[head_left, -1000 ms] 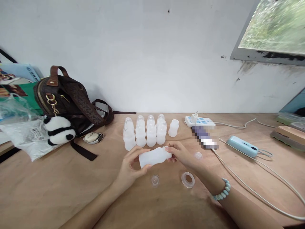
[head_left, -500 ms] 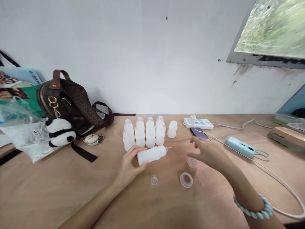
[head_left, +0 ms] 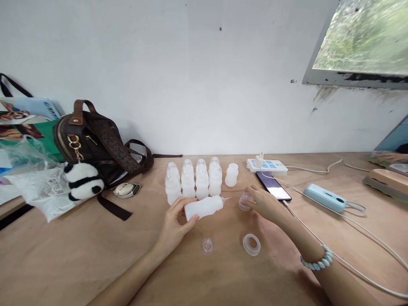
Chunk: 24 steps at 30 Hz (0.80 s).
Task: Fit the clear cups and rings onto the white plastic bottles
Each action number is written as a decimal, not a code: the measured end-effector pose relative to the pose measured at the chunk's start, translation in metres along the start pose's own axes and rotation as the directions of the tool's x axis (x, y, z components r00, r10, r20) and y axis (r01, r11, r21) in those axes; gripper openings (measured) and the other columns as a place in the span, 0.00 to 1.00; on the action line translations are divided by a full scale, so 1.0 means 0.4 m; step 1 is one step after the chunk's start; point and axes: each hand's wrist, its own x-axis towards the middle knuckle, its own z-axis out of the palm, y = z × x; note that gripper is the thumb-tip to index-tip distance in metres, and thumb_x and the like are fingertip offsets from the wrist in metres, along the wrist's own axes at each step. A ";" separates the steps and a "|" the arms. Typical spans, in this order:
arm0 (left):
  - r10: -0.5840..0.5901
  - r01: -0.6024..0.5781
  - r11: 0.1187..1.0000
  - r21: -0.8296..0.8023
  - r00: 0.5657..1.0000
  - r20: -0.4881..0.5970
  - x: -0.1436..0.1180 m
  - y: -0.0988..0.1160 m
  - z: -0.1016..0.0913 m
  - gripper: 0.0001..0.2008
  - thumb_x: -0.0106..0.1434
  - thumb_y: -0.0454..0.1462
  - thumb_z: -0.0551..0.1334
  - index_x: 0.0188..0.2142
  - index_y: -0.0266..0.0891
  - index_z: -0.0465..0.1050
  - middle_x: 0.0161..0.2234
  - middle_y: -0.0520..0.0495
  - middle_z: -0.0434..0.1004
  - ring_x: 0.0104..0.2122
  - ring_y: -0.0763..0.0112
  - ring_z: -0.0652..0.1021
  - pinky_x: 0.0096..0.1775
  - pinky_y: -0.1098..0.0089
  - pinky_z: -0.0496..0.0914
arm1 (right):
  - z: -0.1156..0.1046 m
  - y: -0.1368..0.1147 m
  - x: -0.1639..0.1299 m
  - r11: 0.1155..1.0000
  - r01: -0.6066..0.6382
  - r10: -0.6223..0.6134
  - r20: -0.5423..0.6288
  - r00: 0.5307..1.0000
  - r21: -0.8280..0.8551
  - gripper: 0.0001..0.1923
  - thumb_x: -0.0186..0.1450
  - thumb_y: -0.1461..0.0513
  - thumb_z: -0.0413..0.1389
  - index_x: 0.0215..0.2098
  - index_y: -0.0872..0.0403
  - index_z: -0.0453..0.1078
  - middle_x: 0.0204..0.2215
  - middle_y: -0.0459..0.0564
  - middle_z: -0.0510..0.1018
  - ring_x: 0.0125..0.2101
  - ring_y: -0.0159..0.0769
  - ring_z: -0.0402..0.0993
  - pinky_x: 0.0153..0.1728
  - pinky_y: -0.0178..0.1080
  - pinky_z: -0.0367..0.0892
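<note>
Behind both hands stand nine bottles [head_left: 197,182].

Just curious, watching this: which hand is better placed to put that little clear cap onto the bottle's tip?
Probably the right hand: it already holds the clear cap just beside the bottle's pointed tip, while the left hand grips the bottle's base, steadying it.
</note>
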 end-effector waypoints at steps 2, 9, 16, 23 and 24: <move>-0.024 0.023 0.999 -0.034 1.000 -0.012 0.001 -0.004 0.002 0.13 0.61 0.37 0.63 0.46 0.40 0.74 0.43 0.44 0.73 0.43 0.61 0.75 0.41 0.66 0.71 | 0.001 0.008 -0.003 1.000 -0.011 0.011 -0.019 1.000 0.025 0.08 0.67 0.56 0.54 0.34 0.52 0.65 0.34 0.50 0.75 0.32 0.39 0.75 0.28 0.36 0.60; -0.104 0.097 0.985 -0.145 0.994 -0.042 0.004 -0.003 0.008 0.14 0.61 0.39 0.63 0.46 0.39 0.74 0.43 0.44 0.72 0.43 0.61 0.75 0.41 0.66 0.71 | 0.002 0.032 -0.004 0.928 0.098 0.041 -0.359 0.933 0.360 0.12 0.66 0.52 0.55 0.38 0.51 0.69 0.35 0.50 0.73 0.29 0.37 0.71 0.30 0.40 0.66; -0.153 0.142 0.950 -0.277 0.988 -0.020 0.000 0.017 0.011 0.15 0.61 0.43 0.62 0.45 0.37 0.74 0.43 0.42 0.74 0.43 0.59 0.75 0.39 0.67 0.71 | 0.008 -0.004 -0.027 0.527 0.347 -0.078 -0.363 0.929 0.776 0.16 0.63 0.58 0.59 0.49 0.48 0.70 0.45 0.51 0.77 0.39 0.39 0.76 0.39 0.42 0.73; -0.126 0.146 0.913 -0.381 0.989 0.078 -0.021 0.040 0.019 0.16 0.64 0.46 0.61 0.47 0.40 0.68 0.40 0.47 0.71 0.30 0.68 0.76 0.30 0.70 0.72 | 0.036 -0.071 -0.060 0.364 0.347 -0.234 -0.276 0.932 0.864 0.16 0.62 0.62 0.62 0.48 0.46 0.74 0.46 0.49 0.80 0.47 0.41 0.76 0.46 0.43 0.74; -0.114 0.143 0.902 -0.408 0.989 0.095 -0.024 0.044 0.020 0.15 0.65 0.46 0.61 0.47 0.41 0.66 0.39 0.49 0.70 0.27 0.72 0.75 0.30 0.70 0.71 | 0.043 -0.077 -0.065 0.335 0.356 -0.258 -0.278 0.925 0.872 0.16 0.62 0.62 0.63 0.49 0.46 0.74 0.47 0.49 0.80 0.47 0.42 0.76 0.47 0.44 0.74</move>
